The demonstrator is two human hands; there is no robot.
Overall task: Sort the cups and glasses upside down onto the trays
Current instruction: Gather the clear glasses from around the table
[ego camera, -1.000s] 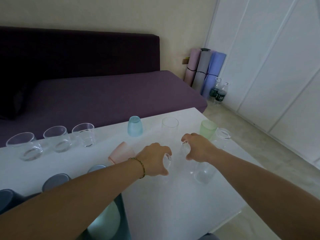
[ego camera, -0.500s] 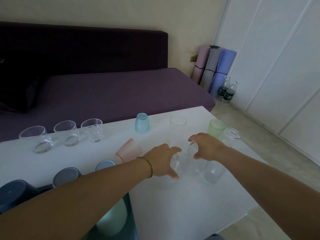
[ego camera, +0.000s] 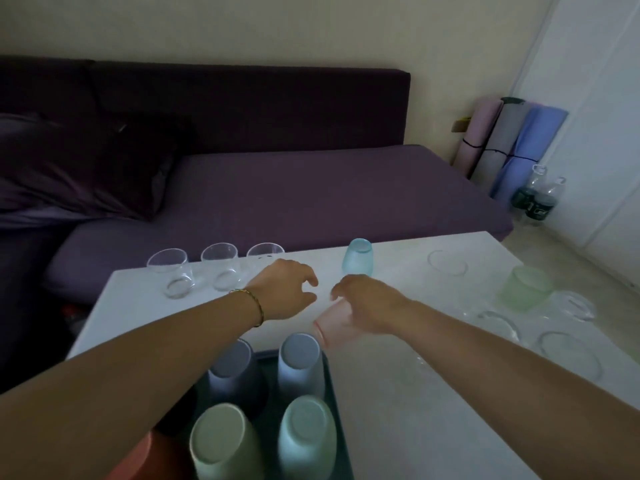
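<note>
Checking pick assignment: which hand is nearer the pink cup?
Right. The right hand is directly over the pink cup, overlapping it; whether it grips is unclear. The left hand is apart from the cup, to its left and farther back, holding nothing.

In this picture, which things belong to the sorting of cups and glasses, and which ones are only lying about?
Belong to the job: dark tray with upside-down cups; pink cup beneath the right hand; blue cup; green cup; clear glasses on the white table.
Only lying about: purple sofa; rolled mats; water bottles.
</note>
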